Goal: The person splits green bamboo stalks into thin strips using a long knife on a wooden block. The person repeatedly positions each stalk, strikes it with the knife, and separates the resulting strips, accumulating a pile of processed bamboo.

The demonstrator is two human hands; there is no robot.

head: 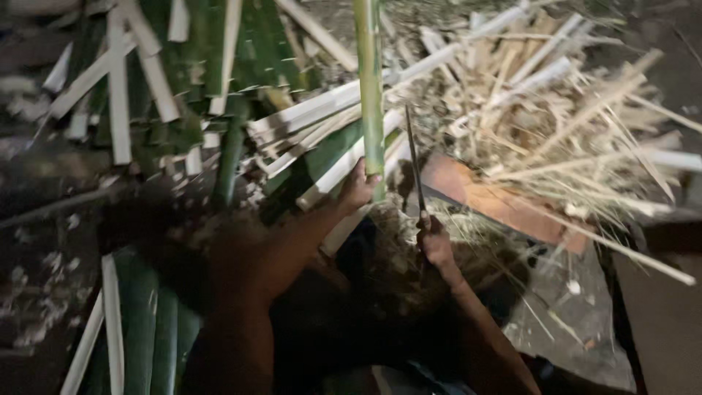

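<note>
Left hand (358,186) clenched around 1 upright green bamboo stalk (371,88); right hand (436,241) grips a knife (414,164). Split strips (322,110) heaped at 12 o'clock; this stalk looks uncut.

The left hand (358,186) gripped the upright bamboo pole (371,88) at centre, with the right hand (436,245) just to its right holding a blade (414,164) beside the pole. Split strips (322,117) lay piled behind and to the left, thin splinters (578,124) heaped at right over a flat board (497,201).
</note>
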